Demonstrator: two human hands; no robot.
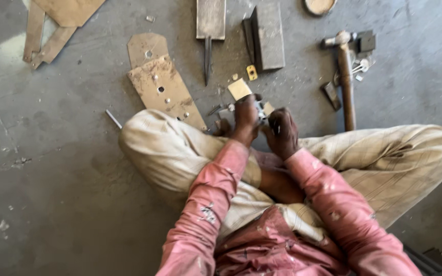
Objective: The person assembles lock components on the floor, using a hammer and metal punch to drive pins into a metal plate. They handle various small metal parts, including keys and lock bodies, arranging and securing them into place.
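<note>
on the concrete floor [67, 179]: a wooden-handled hammer [346, 82], a perforated rusty plate [166, 89], a dark metal block [267, 36], a pointed chisel [207, 59].

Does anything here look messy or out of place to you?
Tools and scraps lie scattered on the bare floor: a hammer beside small metal bits, a drilled, dusty flat plate lying askew by the knee. Both hands, left hand and right hand, close together on a small metal part. Nothing looks broken.
</note>
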